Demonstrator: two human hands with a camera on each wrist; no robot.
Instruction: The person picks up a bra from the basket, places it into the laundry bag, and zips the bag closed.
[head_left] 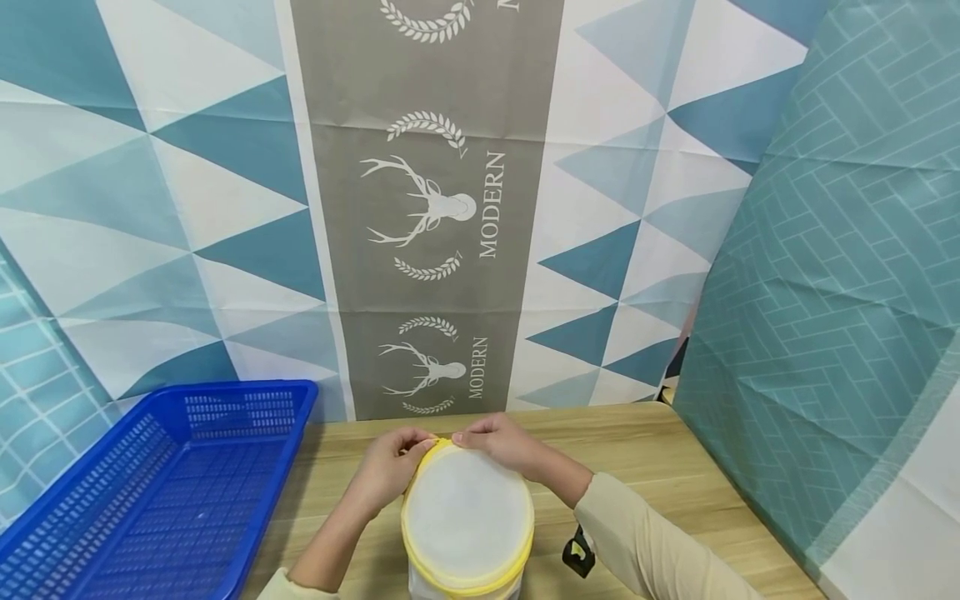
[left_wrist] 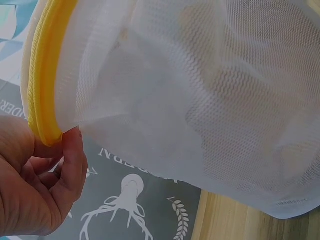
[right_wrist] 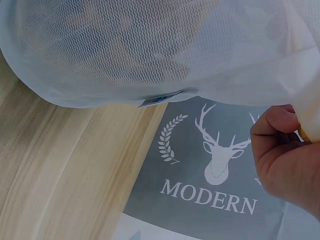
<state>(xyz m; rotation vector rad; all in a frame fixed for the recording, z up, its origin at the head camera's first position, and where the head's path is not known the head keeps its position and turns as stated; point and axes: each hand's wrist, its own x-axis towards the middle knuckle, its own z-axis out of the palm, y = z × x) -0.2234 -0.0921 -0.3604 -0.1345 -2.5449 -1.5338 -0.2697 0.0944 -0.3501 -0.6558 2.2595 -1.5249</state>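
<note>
A blue basket (head_left: 172, 500) sits at left and a deer-print cloth (head_left: 420, 350) hangs at the far side as, over the wooden table (head_left: 637, 442), my left hand (head_left: 387, 468) and right hand (head_left: 510, 446) pinch the far rim of a mesh bag (left_wrist: 150, 110), near middle, covering bits of its yellow band (left_wrist: 44, 75). Its round top (head_left: 468, 512) faces up toward me, long axis running down toward the tabletop; darker patches show through the white mesh.

A white mesh bag (head_left: 468, 512) is on the table (head_left: 660, 450); the left hand (head_left: 386, 471) and right hand (head_left: 510, 446) pinch its round yellow rim (left_wrist: 45, 75).
</note>
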